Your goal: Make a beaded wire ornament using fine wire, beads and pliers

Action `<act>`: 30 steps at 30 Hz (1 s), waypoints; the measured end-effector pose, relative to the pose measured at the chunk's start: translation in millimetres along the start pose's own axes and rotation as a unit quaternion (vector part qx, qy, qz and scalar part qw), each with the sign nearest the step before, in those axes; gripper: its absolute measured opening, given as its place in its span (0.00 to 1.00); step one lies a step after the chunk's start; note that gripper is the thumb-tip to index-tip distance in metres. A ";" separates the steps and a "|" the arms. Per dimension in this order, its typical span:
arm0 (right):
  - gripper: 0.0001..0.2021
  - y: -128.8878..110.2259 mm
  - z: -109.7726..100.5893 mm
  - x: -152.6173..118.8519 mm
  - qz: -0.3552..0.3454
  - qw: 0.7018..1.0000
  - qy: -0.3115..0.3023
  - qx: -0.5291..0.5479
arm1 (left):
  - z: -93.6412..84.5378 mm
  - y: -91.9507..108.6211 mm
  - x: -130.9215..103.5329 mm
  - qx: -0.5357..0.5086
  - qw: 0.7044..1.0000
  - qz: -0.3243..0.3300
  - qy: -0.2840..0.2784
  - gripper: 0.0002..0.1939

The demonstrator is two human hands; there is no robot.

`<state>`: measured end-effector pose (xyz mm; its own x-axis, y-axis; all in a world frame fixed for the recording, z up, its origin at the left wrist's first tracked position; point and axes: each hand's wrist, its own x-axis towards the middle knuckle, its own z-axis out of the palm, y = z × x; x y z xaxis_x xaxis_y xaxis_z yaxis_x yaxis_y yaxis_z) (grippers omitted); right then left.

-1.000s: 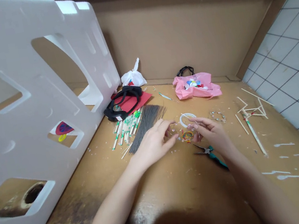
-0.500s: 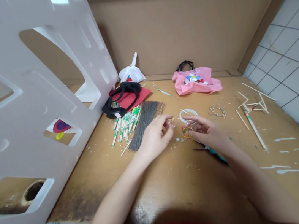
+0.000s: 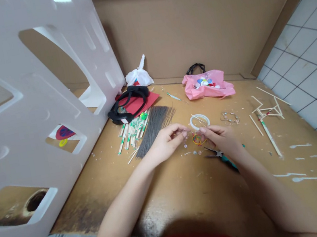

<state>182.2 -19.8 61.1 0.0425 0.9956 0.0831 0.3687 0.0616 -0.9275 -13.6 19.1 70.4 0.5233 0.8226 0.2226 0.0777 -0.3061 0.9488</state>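
Note:
My left hand (image 3: 171,141) is closed, thumb and fingertips pinched on a thin beaded wire (image 3: 185,145) with small clear beads. My right hand (image 3: 219,137) pinches close by, fingertips closed near the same fine strand; where the strand runs between the hands is too thin to follow. Several small beads (image 3: 195,153) show just below the fingers. Between the hands lie coloured rubber bands (image 3: 198,140), and a white ring (image 3: 199,121) with a thin stick across it sits just beyond. Partly under my right hand are teal-handled pliers (image 3: 225,159).
Grey wires (image 3: 154,129) and wrapped chopsticks (image 3: 133,133) lie left, by a black strap (image 3: 129,117) on red paper. Behind are a white bag (image 3: 139,77) and a pink bag (image 3: 208,89). Rightward are a beaded bracelet (image 3: 230,118) and a stick frame (image 3: 268,113). A white plastic panel (image 3: 49,92) stands left.
My right hand's fingers, spread apart before, have come together in a pinch. My left fingertips have moved slightly right, and the hands are closer. More beads show below them.

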 end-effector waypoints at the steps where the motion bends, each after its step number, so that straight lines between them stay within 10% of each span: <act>1: 0.19 -0.1 0.3 0.1 0.009 1.000 0.006 0.003 | 0.7 0.9 -0.2 -0.022 1.000 -0.008 -0.011 0.09; 7: 0.20 0.9 -3.9 1.5 0.013 0.998 -0.059 0.017 | 5.2 -0.2 1.5 -0.087 0.994 -0.055 -0.029 0.13; 11: 0.22 7.4 -24.6 12.5 -0.015 1.000 0.017 0.020 | -7.0 -13.1 7.0 -0.127 0.987 -0.096 -0.005 0.11; 19: 0.14 63.0 -40.8 62.3 0.060 0.901 0.033 -0.428 | -12.7 -64.7 -4.2 -0.170 0.956 -0.240 0.003 0.11; 30: 0.16 81.5 -7.0 126.5 0.095 0.824 -0.081 -0.552 | 9.2 -107.7 -24.7 0.160 0.977 -0.135 0.033 0.07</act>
<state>224.1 110.7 -1.4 0.1049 0.9818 -0.1583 0.9940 -0.1083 -0.0131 -27.1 27.3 -39.3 0.3918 0.9200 -0.0014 0.4717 -0.1996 0.8589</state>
